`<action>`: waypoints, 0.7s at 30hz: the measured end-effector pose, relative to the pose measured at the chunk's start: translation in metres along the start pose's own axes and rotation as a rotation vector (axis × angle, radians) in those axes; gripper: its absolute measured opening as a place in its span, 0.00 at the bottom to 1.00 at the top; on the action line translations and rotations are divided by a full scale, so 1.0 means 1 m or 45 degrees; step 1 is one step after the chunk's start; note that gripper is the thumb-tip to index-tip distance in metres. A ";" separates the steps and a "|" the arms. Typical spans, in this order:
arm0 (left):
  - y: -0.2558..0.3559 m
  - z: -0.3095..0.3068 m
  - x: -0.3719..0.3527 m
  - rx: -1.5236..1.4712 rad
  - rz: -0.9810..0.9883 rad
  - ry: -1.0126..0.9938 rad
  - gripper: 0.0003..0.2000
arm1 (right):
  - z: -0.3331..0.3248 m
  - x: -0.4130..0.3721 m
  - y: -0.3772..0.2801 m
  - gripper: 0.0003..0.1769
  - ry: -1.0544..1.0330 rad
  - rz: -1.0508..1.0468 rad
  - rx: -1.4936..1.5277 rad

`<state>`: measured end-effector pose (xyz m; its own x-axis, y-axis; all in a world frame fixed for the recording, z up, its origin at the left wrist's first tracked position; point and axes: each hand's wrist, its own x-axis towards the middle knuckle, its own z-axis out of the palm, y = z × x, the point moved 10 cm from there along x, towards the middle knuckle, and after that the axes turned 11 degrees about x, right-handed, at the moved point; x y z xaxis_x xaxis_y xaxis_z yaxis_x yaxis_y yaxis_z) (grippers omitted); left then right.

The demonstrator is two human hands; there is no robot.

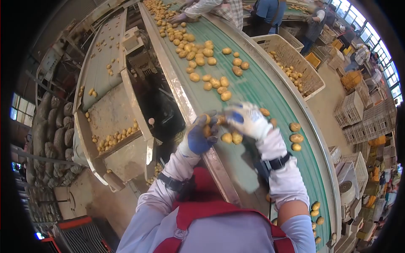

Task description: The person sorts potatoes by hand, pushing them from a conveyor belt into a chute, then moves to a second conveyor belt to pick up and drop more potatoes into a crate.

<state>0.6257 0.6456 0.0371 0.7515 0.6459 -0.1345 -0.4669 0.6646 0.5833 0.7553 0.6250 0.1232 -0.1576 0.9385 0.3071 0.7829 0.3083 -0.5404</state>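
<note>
Many small yellow potatoes [198,52] ride on a green conveyor belt [253,90] that runs away from me. My left hand [199,135], in a blue and white glove, is at the belt's left edge, its fingers closed around a potato [206,119]. My right hand [247,119], also gloved, hovers over the belt just right of it, blurred, curled over a few potatoes [232,137]. Whether it grips one I cannot tell. Both forearms wear white sleeves with black straps.
Another person's hands [185,17] work the belt at the far end. A plastic crate [291,63] with potatoes stands right of the belt. Left of it, a metal chute [114,139] carries more potatoes. Stacked crates [358,114] fill the right side; sacks [50,135] pile at left.
</note>
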 end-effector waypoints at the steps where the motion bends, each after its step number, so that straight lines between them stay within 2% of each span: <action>1: -0.005 -0.004 0.002 -0.034 -0.007 -0.035 0.24 | 0.000 0.018 0.016 0.24 -0.080 0.164 0.022; 2: -0.007 -0.005 0.004 -0.069 -0.012 -0.070 0.22 | 0.003 0.037 0.028 0.25 -0.160 0.327 0.044; 3: -0.007 -0.001 0.002 -0.068 -0.011 -0.069 0.22 | 0.010 0.051 0.030 0.25 -0.160 0.326 0.045; 5: -0.004 0.003 -0.001 -0.052 0.016 0.009 0.19 | 0.038 0.063 0.059 0.27 -0.246 0.584 -0.290; 6: 0.001 0.011 -0.003 -0.046 0.015 0.014 0.19 | 0.049 0.064 0.061 0.27 -0.244 0.582 -0.283; 8: 0.009 0.009 -0.003 0.340 0.006 0.235 0.18 | 0.057 0.052 0.063 0.24 -0.154 0.594 -0.500; 9: 0.024 0.006 0.003 0.626 0.054 0.245 0.17 | 0.057 0.044 0.059 0.20 -0.153 0.578 -0.509; 10: 0.031 0.004 0.012 0.614 0.047 0.246 0.17 | 0.056 0.031 0.056 0.20 -0.165 0.584 -0.514; 12: 0.065 0.019 0.032 1.264 0.332 0.175 0.21 | 0.042 0.004 0.044 0.17 -0.152 0.594 -0.499; 13: 0.069 0.022 0.043 1.250 0.343 0.167 0.21 | 0.037 -0.013 0.043 0.17 -0.112 0.592 -0.512; 15: 0.072 0.021 0.063 2.293 0.284 0.491 0.26 | 0.027 -0.042 0.039 0.18 -0.072 0.612 -0.468; 16: 0.066 0.028 0.073 2.479 0.292 0.416 0.28 | 0.022 -0.048 0.038 0.18 -0.033 0.639 -0.399; 18: 0.037 0.028 0.083 2.687 0.039 0.251 0.27 | 0.017 -0.053 0.033 0.19 -0.010 0.646 -0.436; 19: 0.034 0.029 0.084 2.685 0.051 0.251 0.27 | 0.016 -0.056 0.041 0.19 -0.042 0.750 -0.424; 21: 0.012 0.046 0.070 2.845 -0.065 -0.118 0.28 | 0.015 -0.060 0.051 0.20 -0.108 0.931 -0.350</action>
<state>0.6940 0.6819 0.0717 0.7864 0.5886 -0.1873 0.6172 -0.7361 0.2778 0.7957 0.5865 0.0650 0.4183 0.9005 -0.1187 0.8247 -0.4313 -0.3658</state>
